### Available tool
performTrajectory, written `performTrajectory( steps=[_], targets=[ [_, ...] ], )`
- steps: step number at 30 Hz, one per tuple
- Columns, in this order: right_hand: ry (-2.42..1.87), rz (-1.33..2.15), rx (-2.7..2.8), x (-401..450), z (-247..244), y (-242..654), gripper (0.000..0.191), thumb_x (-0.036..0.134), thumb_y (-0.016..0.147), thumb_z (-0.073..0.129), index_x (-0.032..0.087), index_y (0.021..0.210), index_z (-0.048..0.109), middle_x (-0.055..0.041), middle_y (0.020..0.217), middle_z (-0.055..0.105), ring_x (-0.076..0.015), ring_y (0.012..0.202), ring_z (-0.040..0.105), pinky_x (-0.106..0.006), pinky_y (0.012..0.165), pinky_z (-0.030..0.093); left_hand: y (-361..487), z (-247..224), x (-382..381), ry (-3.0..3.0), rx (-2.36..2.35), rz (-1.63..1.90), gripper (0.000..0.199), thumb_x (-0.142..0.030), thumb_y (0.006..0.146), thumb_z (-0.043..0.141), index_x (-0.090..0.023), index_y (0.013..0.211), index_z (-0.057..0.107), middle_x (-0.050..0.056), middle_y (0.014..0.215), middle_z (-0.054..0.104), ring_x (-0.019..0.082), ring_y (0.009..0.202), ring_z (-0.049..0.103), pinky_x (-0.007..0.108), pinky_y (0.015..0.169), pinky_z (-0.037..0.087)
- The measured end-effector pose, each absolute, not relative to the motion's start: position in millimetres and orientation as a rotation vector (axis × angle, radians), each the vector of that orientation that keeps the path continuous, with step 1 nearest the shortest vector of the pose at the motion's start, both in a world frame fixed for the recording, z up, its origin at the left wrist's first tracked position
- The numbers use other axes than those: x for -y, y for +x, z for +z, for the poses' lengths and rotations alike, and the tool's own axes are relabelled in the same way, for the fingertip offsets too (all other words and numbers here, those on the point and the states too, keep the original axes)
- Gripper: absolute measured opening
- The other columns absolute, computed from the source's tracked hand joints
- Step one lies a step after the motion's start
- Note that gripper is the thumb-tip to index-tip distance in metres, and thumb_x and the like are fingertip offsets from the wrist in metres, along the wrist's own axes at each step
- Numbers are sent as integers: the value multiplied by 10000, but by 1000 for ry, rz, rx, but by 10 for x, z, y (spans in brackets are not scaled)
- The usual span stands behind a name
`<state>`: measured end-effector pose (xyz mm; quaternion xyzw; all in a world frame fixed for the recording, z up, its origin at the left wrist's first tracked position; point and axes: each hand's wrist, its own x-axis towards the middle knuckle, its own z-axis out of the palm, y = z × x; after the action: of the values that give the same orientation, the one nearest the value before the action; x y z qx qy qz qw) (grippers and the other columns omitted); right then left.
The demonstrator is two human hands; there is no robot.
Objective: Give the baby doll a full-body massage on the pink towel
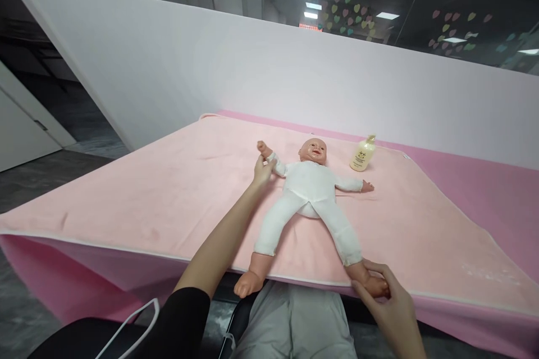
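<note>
A baby doll in a white cloth body lies on its back on a pink towel, head toward the wall. My left hand has its fingers closed around the doll's arm on the left, near the wrist. Down at the front edge, my right hand grips the doll's foot on the right, thumb and fingers on either side of it. The doll's other foot hangs over the table edge. Beside the doll's head stands a pale yellow pump bottle, touched by neither hand.
A pink cover shows under the towel along the back and right. Behind the table rises a white partition with dark glass above it. A white cable loops at the lower left, near a black chair.
</note>
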<state>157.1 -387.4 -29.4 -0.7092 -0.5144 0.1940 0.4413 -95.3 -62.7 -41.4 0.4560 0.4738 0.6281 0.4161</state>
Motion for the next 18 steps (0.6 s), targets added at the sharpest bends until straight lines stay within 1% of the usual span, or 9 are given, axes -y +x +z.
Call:
performTrajectory(
  steps=[2,5,7,9,12,15,18],
  targets=[
    [-1766,445,1262,3880,-422,1526,364,415,628,666,204,923,638,-62,896,696,-216,791,656,-290,676,532,-1006,-398,614,969,-1214,1561,259,-206,713,591,-149,957,523,66,905,593,162,800,597,270,680,492],
    [-1756,414,1241,3762,-451,1476,402,433,610,675,200,935,634,-64,880,695,-220,764,658,-294,651,534,-1018,-316,661,1000,-1215,1583,296,-208,729,563,-143,1012,511,85,955,595,169,818,599,283,696,493],
    [-1722,378,1205,3632,-352,1455,409,452,622,667,195,939,630,-68,862,693,-216,735,654,-286,623,527,-959,-231,744,1255,-1158,1635,382,-225,739,561,-161,1108,491,89,1040,581,177,866,593,292,722,492],
    [-1676,290,1186,3464,-178,1429,389,451,648,651,197,941,621,-69,873,687,-208,742,643,-286,639,515,-857,-149,863,1643,-1102,1635,437,-240,757,552,-186,1184,477,87,1106,557,194,947,570,312,773,483],
    [-1566,211,1325,3125,131,1359,317,395,677,631,206,931,606,-62,908,673,-199,765,621,-297,680,491,-696,-77,1048,2255,-1085,1468,454,-204,799,503,-221,1251,470,84,1125,536,200,1018,530,331,838,453],
    [-1503,268,1554,2744,377,1248,230,320,694,591,215,898,586,-46,921,663,-203,804,610,-308,689,471,-618,-81,1138,2704,-1120,1190,465,-146,830,441,-262,1280,466,80,1097,547,199,988,528,341,825,437],
    [-1520,280,1644,2467,493,1127,181,252,676,570,213,853,563,-27,880,654,-202,797,599,-314,690,457,-641,-114,1125,2870,-1233,1013,464,-129,844,411,-260,1284,474,88,1051,561,203,926,532,347,790,430]
  ],
)
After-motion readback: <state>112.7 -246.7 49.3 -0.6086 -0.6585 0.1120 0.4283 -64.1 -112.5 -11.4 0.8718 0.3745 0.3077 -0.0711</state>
